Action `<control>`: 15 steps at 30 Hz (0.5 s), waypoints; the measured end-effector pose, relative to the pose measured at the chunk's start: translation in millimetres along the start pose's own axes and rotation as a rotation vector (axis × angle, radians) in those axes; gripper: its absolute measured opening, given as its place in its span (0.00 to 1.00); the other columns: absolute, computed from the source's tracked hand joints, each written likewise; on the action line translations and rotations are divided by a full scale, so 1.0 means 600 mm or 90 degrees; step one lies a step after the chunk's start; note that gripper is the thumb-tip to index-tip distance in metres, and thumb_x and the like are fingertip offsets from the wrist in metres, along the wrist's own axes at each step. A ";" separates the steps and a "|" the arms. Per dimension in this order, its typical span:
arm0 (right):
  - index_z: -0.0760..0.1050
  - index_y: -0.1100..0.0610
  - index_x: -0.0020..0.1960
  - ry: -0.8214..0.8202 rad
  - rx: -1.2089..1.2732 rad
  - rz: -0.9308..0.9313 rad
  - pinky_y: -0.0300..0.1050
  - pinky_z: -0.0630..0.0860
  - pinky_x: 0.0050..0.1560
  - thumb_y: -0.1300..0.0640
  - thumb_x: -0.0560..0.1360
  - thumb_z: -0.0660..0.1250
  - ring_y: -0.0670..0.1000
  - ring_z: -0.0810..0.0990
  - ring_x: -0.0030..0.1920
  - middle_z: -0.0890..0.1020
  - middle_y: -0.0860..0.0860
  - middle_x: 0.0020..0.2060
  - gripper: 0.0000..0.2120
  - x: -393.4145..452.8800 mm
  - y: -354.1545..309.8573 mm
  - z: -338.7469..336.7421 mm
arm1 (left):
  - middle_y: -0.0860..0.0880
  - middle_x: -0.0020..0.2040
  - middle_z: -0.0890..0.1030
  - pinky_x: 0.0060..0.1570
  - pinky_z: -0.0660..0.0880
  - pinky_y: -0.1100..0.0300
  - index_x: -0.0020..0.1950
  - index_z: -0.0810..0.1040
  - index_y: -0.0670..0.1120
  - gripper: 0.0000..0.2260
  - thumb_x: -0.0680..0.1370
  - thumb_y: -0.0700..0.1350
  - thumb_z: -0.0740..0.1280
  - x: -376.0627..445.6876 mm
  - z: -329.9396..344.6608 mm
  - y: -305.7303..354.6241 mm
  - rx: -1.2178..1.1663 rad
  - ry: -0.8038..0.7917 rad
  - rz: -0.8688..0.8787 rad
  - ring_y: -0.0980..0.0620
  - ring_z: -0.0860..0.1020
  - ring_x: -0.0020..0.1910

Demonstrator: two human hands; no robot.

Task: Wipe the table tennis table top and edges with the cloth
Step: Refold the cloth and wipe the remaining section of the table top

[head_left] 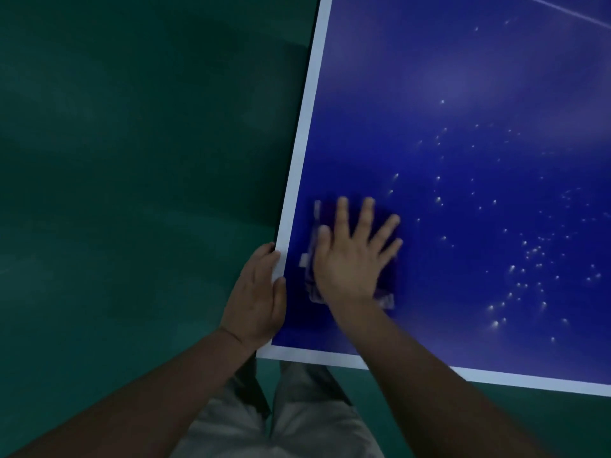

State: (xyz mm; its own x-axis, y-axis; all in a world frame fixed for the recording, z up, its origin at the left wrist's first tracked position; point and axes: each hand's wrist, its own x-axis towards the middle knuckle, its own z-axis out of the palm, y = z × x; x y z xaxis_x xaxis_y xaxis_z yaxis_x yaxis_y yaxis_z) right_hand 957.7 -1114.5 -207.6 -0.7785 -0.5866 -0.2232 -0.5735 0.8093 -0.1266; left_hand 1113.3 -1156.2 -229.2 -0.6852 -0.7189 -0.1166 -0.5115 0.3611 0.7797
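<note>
While pressing flat on dark cloth near table corner: right hand, fingers straight and spread. Left hand on white side edge, thumb on top, fingers hidden underneath.

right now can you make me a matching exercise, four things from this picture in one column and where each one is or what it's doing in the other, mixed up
Things:
1. left hand
2. right hand
3. dark blue wiping cloth
4. small white droplets

Places or states:
A. scattered over the blue table tennis table top
B. spread flat, fingers straight
C. resting on the table's white side edge line near the corner
D. pressed under a palm

Pairs: 1-C, 2-B, 3-D, 4-A
</note>
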 end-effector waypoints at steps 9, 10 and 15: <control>0.55 0.41 0.79 -0.028 -0.071 -0.218 0.76 0.53 0.71 0.38 0.81 0.48 0.68 0.47 0.78 0.55 0.51 0.80 0.27 -0.049 0.141 -0.020 | 0.35 0.67 0.73 0.66 0.72 0.43 0.70 0.69 0.34 0.19 0.79 0.39 0.58 0.019 0.008 0.037 0.026 0.037 -0.117 0.37 0.74 0.64; 0.56 0.41 0.79 -0.009 -0.047 -0.165 0.76 0.51 0.72 0.39 0.81 0.48 0.68 0.45 0.78 0.55 0.51 0.80 0.27 -0.006 0.122 -0.027 | 0.36 0.66 0.74 0.65 0.73 0.44 0.69 0.69 0.34 0.19 0.79 0.38 0.58 0.021 0.008 0.040 0.025 0.042 -0.120 0.38 0.75 0.63; 0.56 0.45 0.80 0.025 -0.001 -0.127 0.73 0.42 0.74 0.40 0.82 0.47 0.69 0.43 0.78 0.53 0.54 0.81 0.27 0.094 0.024 -0.021 | 0.45 0.50 0.73 0.43 0.72 0.50 0.59 0.70 0.37 0.10 0.78 0.34 0.61 0.072 0.020 0.061 0.027 0.102 -0.218 0.47 0.73 0.43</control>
State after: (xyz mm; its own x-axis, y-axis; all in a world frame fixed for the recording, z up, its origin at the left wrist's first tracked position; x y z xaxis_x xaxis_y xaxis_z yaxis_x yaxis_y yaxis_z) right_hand 902.3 -1136.6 -210.1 -0.6591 -0.7357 -0.1557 -0.7174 0.6773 -0.1632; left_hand 1058.6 -1167.1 -212.8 -0.3825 -0.8847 -0.2664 -0.7207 0.1053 0.6852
